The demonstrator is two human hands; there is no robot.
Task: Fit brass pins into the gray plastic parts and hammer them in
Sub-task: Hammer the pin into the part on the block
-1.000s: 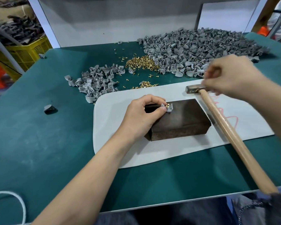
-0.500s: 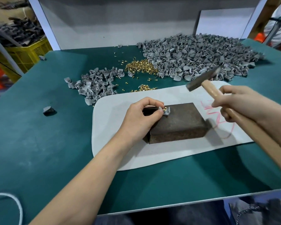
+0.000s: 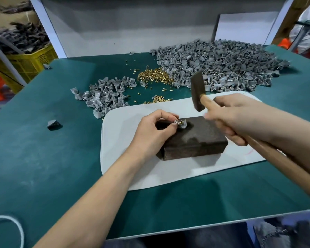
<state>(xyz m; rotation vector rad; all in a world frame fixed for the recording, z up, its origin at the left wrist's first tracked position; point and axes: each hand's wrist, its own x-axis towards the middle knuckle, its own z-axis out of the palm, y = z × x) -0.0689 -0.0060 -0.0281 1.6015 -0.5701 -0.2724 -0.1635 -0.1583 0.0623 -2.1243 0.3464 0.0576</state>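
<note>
Left grip: thumb and fingertips pinch the gray plastic part from its left side, on top of the metal block near the far left corner. Holding it from the side probably steadies it while keeping the fingers out of the strike path.
Brass pin: stands in the part with its head up, seemingly not yet driven in.
Right grip: wrapped tight round the hammer handle just below the head, above the block's far right. This choked-up hold suits short, aimed taps.
Hammer head: hangs tilted above the block's far edge, clear of the pin.
Block: lies on the white mat. It likely serves as an anvil, so a blow seats the pin rather than sinking into the padding.
Loose brass pins: heaped behind the block, within reach.
Large part pile: behind the block, to its right.
Small part pile: behind the block, to its left. I cannot tell whether these are finished.
Bench: green, carrying everything above.
</note>
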